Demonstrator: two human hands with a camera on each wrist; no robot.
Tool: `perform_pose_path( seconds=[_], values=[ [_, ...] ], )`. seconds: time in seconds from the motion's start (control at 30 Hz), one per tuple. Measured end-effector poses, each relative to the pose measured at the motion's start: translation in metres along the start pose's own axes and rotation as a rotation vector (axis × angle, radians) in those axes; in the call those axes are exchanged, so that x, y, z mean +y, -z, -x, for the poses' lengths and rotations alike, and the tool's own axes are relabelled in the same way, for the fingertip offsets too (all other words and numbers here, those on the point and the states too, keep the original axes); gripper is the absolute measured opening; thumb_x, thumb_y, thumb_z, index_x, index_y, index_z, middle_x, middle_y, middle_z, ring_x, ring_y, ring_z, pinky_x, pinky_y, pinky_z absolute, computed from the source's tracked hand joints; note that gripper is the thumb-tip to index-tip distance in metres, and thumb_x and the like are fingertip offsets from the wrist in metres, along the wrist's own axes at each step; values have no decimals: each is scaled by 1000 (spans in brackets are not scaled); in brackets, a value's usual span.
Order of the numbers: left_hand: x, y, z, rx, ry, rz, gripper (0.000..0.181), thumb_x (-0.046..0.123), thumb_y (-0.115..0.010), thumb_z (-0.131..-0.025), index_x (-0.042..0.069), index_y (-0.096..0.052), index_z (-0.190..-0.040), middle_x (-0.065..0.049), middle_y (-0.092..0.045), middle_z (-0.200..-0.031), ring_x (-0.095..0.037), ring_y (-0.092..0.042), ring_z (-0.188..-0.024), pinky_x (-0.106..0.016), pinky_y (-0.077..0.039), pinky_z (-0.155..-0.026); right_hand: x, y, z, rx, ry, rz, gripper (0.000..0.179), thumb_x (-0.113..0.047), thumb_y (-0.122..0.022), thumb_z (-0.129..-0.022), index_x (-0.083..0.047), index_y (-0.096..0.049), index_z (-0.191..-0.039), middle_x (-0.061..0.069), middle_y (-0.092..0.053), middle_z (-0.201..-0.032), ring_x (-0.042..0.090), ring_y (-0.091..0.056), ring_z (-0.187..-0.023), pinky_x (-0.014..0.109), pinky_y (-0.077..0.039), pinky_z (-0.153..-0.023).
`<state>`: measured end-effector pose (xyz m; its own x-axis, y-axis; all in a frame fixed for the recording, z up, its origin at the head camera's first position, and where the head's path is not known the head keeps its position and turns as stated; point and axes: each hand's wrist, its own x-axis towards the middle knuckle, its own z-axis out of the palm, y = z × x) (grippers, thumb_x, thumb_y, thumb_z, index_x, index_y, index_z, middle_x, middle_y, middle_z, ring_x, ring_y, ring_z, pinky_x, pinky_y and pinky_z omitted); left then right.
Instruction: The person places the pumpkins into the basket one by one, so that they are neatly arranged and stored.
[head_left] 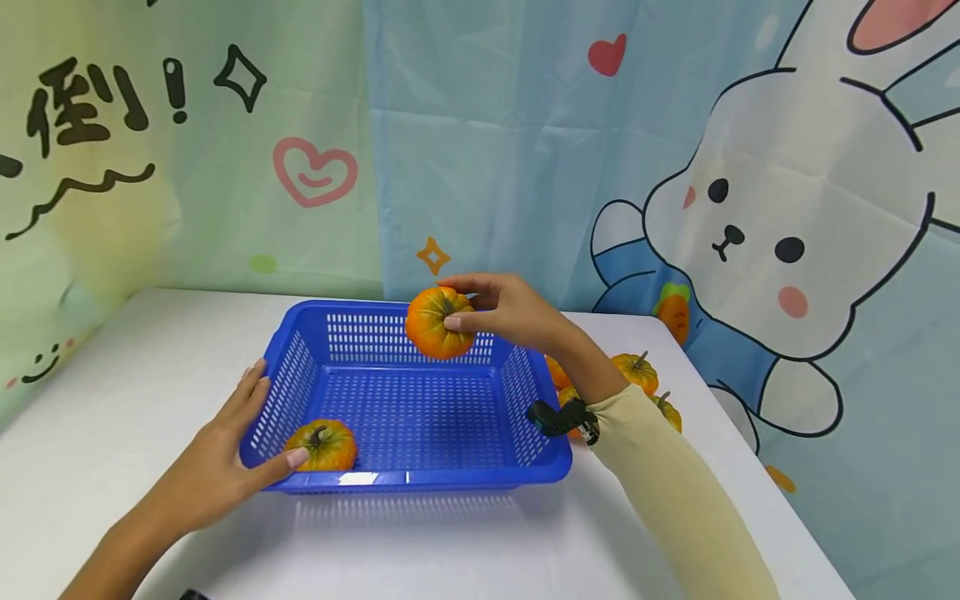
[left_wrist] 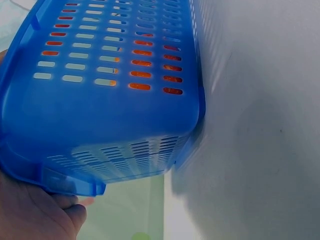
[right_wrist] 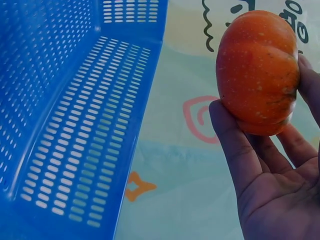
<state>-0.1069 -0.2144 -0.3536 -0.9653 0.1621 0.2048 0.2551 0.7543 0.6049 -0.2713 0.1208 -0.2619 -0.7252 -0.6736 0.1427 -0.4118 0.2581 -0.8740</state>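
Note:
Between the thumb and fingers of my right hand [head_left: 517, 312] is a small orange pumpkin [head_left: 438, 323], held up over the far side of a blue plastic basket [head_left: 420, 477]. The right wrist view shows this pumpkin [right_wrist: 257, 72] beside the basket's slotted wall [right_wrist: 85, 135], my fingers around its side. My left hand [head_left: 225, 454] grips the basket's near left corner, thumb over the rim and fingers along the outside. Another pumpkin [head_left: 324, 446], orange with green patches, sits inside that corner near my thumb. Its orange shows through the slots in the left wrist view.
Several more pumpkins [head_left: 636, 371] lie on the white table [head_left: 97, 417] to the right of the basket, partly hidden by my right forearm. A printed cloth [head_left: 480, 167] with a cartoon rabbit hangs behind the table.

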Motion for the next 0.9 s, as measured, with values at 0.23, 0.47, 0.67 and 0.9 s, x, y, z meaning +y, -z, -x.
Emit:
perform_pose_path(
  seconds=[0.23, 0.47, 0.67, 0.9],
  values=[
    [-2, 0, -1, -5, 5, 10, 100, 46, -67, -88, 1, -8, -155, -7, 7, -162, -43, -3, -145, -74, -17, -102, -1, -10, -18, -64, 30, 32, 47, -17, -73, -89, -7, -60, -132, 6, -63, -120, 21, -68, -98, 36, -56, -81],
    [0, 2, -1, -2, 25, -2, 100, 47, -67, -87, 1, -9, -155, -6, 6, -162, -43, -4, -145, -74, -18, -101, 7, -24, -30, -122, 8, 22, 44, -20, -72, -89, -8, -62, -130, 4, -66, -115, 20, -66, -98, 35, -56, -81],
    [-1, 1, 1, 5, 18, 6, 99, 46, -67, -87, 1, -10, -155, -6, 5, -162, -43, -5, -145, -74, -19, -101, 20, -35, -37, -147, -50, -22, 43, -20, -71, -90, -7, -61, -130, 5, -66, -115, 23, -64, -97, 39, -56, -80],
    [-1, -1, 0, 7, 9, 13, 99, 46, -67, -87, 1, -11, -155, -6, 4, -162, -41, -5, -145, -74, -19, -101, 26, -49, -40, -303, -97, 51, 43, -22, -72, -89, -8, -63, -128, 3, -66, -112, 21, -63, -100, 34, -56, -79]
  ],
)
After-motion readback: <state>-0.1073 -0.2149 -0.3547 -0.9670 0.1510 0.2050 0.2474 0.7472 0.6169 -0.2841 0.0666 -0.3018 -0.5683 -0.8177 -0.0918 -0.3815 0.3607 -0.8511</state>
